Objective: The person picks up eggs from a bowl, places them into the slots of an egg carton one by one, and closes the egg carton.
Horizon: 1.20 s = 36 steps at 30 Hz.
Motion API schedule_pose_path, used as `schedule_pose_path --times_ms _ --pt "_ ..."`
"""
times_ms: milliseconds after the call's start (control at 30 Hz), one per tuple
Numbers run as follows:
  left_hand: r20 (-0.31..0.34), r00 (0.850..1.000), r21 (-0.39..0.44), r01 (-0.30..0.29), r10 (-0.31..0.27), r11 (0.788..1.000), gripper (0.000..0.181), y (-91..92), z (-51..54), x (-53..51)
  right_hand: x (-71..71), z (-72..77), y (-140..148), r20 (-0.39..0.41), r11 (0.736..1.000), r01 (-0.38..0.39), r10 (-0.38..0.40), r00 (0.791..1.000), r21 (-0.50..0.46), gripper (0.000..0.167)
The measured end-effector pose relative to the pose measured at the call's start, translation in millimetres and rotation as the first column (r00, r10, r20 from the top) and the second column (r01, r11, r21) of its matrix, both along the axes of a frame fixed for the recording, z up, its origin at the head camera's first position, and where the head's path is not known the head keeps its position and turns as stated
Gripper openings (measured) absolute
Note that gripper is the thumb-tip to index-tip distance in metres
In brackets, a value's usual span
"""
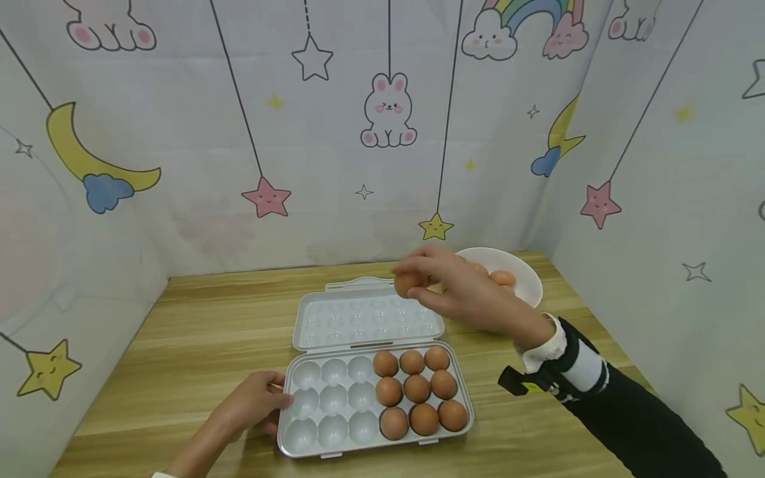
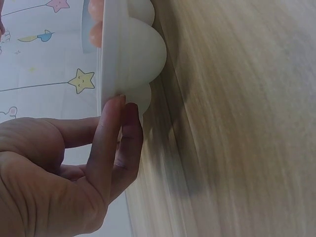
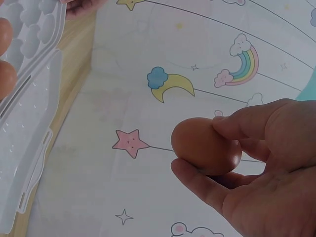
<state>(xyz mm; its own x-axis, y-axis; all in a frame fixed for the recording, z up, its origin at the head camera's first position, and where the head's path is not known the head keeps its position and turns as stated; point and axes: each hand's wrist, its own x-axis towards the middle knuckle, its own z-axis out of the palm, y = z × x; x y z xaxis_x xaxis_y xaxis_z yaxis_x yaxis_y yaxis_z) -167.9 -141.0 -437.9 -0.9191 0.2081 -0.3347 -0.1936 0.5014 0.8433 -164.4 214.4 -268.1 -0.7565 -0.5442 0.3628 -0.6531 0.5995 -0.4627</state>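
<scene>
A brown egg [image 1: 408, 284] is held up in the right hand [image 1: 457, 285], pinched between thumb and fingers, and in the head view it is seen against the far right part of the lid [image 1: 367, 322]. How high it is held cannot be told there; by the right wrist view its side is shown whole, framed by the printed curtain [image 3: 103, 192]. The lid is laid back on the far side of the egg carton [image 1: 333, 399], whose three right-hand columns are filled with nine eggs [image 1: 416, 388], while the hollows of the left nine cups are exposed. The carton's left rim is gripped by the left hand [image 1: 254, 401]; only in the left wrist view are the fingers seen against its outer side, beside the rounded cup undersides [image 2: 145, 52]. More eggs are held in a white bowl [image 1: 528, 285] near the far right corner, partly hidden by the right hand in the head view. The widest stretch of wood-grained tabletop [image 1: 209, 318] is left of the carton; a narrower strip is left toward the right edge, and the far edge is bordered closely by the curtain.
</scene>
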Motion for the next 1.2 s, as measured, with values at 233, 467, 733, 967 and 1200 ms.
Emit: schedule_pose_path --times_ms 233,467,733,967,1200 --pt "0.004 1.000 0.007 0.000 0.000 1.000 0.032 -0.7 0.3 0.4 -3.3 -12.5 -16.6 0.043 0.998 -0.022 0.019 0.999 0.063 0.039" --pt "0.004 1.000 0.006 -0.004 0.004 1.000 0.032 -0.6 0.7 -0.3 -9.3 -29.3 -30.6 0.048 0.995 -0.070 0.067 0.997 0.068 0.037" --pt "-0.002 1.000 -0.002 0.003 -0.003 1.000 0.034 -1.9 -2.2 -2.9 -16.7 -42.6 -42.8 0.067 0.989 -0.067 0.058 0.996 0.130 0.037" --pt "-0.002 1.000 0.002 0.004 -0.004 1.000 0.034 -3.1 -3.5 -3.9 -26.3 -61.0 -50.0 0.130 0.991 -0.090 0.078 0.988 0.095 0.038" --pt "0.011 1.000 -0.010 -0.008 0.008 1.000 0.034 -2.6 -1.6 -3.4 -32.5 -79.9 -58.2 0.203 0.986 -0.094 0.064 0.977 0.139 0.035"
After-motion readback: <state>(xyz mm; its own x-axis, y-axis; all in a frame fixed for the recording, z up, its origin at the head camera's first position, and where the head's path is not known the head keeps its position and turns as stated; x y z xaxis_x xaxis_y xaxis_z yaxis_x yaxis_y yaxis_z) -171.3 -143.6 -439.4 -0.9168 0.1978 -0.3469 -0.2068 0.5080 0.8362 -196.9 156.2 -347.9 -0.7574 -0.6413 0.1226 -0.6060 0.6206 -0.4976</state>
